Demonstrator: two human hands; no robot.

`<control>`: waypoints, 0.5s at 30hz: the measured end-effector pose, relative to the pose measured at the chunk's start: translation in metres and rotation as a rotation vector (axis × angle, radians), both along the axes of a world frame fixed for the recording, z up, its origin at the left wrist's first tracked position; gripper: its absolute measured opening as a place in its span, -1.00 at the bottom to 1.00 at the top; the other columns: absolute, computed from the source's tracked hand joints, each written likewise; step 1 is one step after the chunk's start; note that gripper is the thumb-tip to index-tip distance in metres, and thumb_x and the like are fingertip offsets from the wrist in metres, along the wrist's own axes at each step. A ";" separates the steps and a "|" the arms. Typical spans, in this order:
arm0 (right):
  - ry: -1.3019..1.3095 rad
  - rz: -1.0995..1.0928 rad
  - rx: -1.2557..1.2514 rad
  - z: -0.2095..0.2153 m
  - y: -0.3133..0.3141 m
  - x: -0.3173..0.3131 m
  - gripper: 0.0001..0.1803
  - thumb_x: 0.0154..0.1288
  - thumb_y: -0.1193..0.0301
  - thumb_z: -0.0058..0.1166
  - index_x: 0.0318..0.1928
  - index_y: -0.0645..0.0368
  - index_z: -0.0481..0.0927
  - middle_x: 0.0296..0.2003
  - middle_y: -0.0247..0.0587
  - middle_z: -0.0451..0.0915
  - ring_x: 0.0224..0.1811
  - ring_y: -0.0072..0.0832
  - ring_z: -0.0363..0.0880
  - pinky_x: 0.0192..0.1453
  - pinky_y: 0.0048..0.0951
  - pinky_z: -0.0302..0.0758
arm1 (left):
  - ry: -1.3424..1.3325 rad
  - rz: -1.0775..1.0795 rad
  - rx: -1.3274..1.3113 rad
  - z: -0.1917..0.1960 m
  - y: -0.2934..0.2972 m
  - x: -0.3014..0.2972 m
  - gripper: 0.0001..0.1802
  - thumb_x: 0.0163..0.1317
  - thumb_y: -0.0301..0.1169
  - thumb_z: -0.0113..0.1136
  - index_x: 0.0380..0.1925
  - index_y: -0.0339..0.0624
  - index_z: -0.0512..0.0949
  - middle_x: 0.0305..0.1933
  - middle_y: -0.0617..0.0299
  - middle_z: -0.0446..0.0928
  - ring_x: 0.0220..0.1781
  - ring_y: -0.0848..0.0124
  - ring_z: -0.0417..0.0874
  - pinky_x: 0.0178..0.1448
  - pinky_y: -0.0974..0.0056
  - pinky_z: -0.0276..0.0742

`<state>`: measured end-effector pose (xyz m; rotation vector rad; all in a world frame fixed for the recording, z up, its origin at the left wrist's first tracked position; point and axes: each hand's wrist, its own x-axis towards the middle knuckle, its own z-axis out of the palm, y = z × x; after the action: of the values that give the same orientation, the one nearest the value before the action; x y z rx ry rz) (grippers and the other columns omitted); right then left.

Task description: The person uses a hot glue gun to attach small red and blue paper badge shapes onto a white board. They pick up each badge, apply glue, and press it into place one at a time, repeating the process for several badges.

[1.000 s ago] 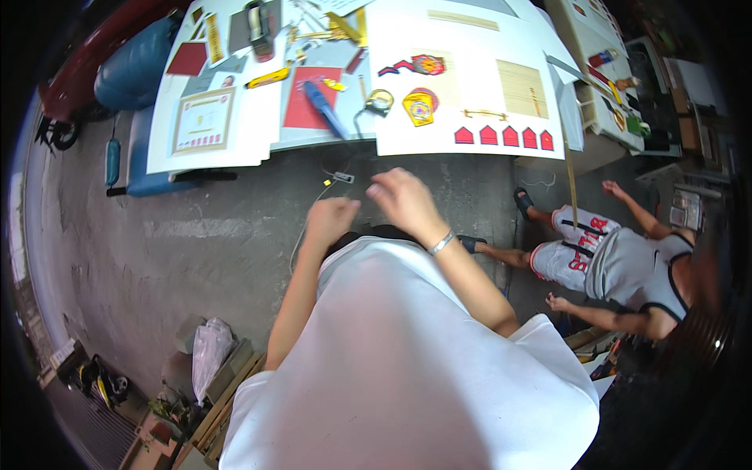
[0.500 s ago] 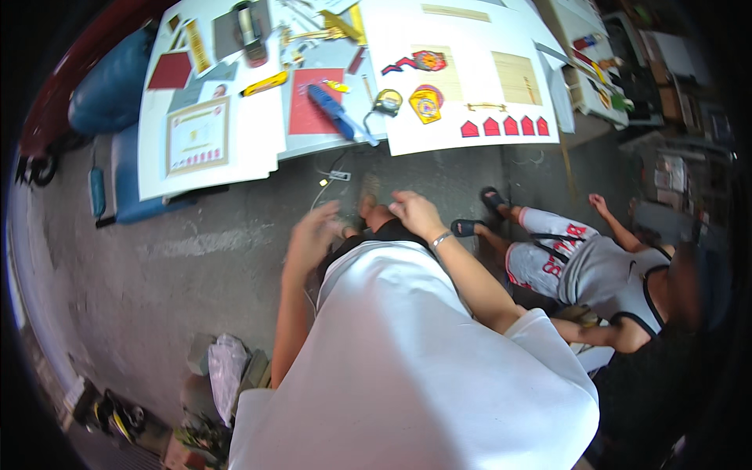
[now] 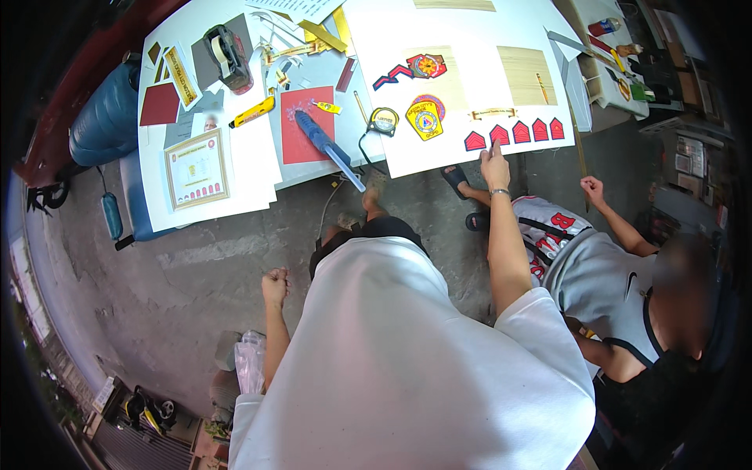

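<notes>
My right hand (image 3: pixel 495 171) reaches to the front edge of a white board (image 3: pixel 446 153), index finger stretched out. Its fingertip is at the second from the left of several small red, blue-edged house-shaped patches (image 3: pixel 540 129) in a row. Nothing shows in its grip. My left hand (image 3: pixel 275 287) hangs low at my side, fingers curled in, with nothing visible in it. Farther back on the board lie a yellow shield-shaped patch (image 3: pixel 425 120), a round red patch (image 3: pixel 427 66), a chevron strip (image 3: pixel 393 76), a small ribbon banner (image 3: pixel 492 114) and wood-grain rectangles (image 3: pixel 526 76).
Left of the board lie a tape measure (image 3: pixel 383 121), a blue glue gun (image 3: pixel 319 137) on red sheet, a yellow cutter (image 3: pixel 252 113), a tape dispenser (image 3: pixel 228 59) and a framed certificate (image 3: pixel 197 170). Another person (image 3: pixel 603 270) is close on my right; a blue seat (image 3: pixel 106 117) stands left.
My right hand has moved forward and right, onto the row of red patches. My left hand has dropped back from in front of me to my side.
</notes>
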<state>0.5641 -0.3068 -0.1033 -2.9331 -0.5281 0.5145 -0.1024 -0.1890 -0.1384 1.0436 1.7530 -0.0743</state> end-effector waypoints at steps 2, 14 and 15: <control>-0.026 -0.024 0.030 -0.001 0.002 0.002 -0.30 0.49 0.05 -0.04 0.54 0.02 0.27 -0.01 0.28 0.70 0.07 0.20 0.67 0.15 0.12 0.57 | 0.088 -0.112 0.079 0.012 -0.002 0.021 -0.62 0.45 -0.24 0.26 -0.46 -0.31 0.68 -0.60 0.32 0.53 -0.57 0.53 0.50 -0.45 0.32 0.39; -0.145 -0.142 0.376 0.023 0.035 -0.073 -0.63 0.50 0.17 0.09 -0.30 0.27 0.50 -0.45 0.16 0.66 -0.33 0.13 0.69 -0.21 0.04 0.53 | -1.245 0.426 0.550 0.258 0.168 0.182 -0.72 0.52 -0.27 0.13 -0.32 -0.24 0.55 -0.58 0.34 0.36 -0.50 0.49 0.39 -0.42 0.38 0.25; -0.163 -0.143 0.411 0.025 0.035 -0.081 -0.63 0.50 0.18 0.09 -0.29 0.27 0.51 -0.45 0.14 0.66 -0.34 0.09 0.69 -0.21 0.01 0.53 | -1.473 0.215 0.514 0.294 0.189 0.174 -0.77 0.52 -0.28 0.08 -0.12 -0.23 0.56 -0.55 0.33 0.34 -0.51 0.43 0.35 -0.43 0.33 0.26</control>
<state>0.4835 -0.2718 -0.0784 -2.6009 -0.3810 0.1296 0.0720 0.0002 0.1559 0.8248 0.4785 1.0608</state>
